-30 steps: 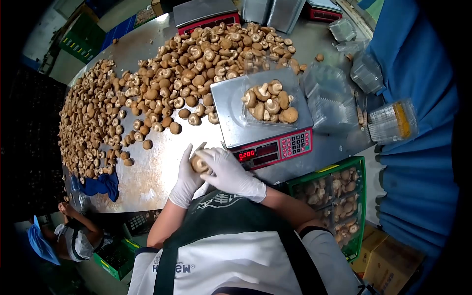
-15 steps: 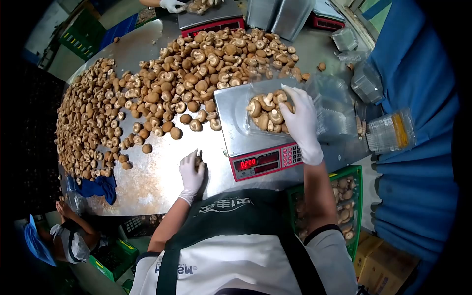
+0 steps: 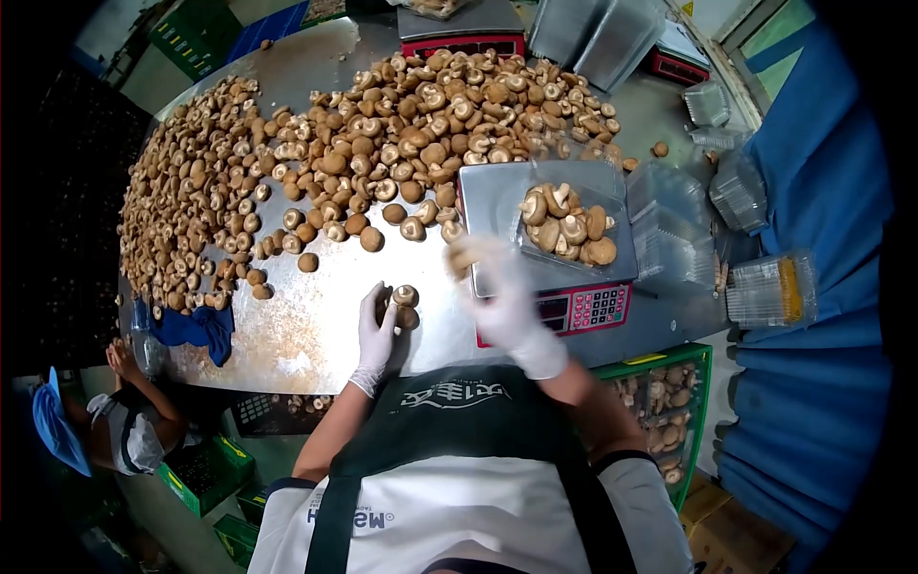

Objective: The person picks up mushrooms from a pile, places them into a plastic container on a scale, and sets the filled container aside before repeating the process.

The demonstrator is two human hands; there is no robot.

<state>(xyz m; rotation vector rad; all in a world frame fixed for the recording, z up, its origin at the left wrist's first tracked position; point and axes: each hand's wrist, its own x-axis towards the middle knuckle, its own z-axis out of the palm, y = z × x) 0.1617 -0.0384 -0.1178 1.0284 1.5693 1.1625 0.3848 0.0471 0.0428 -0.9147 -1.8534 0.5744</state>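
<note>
My left hand [image 3: 377, 330], in a white glove, rests on the metal table with its fingers curled round a shiitake mushroom that is mostly hidden. Two loose mushrooms, one upper mushroom [image 3: 405, 295] and one lower mushroom [image 3: 407, 318], lie against its fingertips. My right hand [image 3: 507, 306], also gloved and smeared by motion, is in front of the scale's left side with a blurred brown mushroom [image 3: 463, 256] at its fingers. On the scale's steel plate [image 3: 488, 196] stands a clear plastic tray [image 3: 535, 251] of several mushrooms. The hand covers part of the red scale front [image 3: 602, 308].
A big mushroom heap [image 3: 411, 124] spreads across the table behind and left. Clear empty trays [image 3: 669, 230] are stacked right of the scale. A second scale [image 3: 464, 33] stands at the back. A green crate [image 3: 708, 383] holds packed mushrooms. Another person's hands [image 3: 122, 359] show at lower left.
My right hand has left the tray and moved left and toward me, with a mushroom at its fingers. Two mushrooms now show beside my left hand. The view has shifted slightly.
</note>
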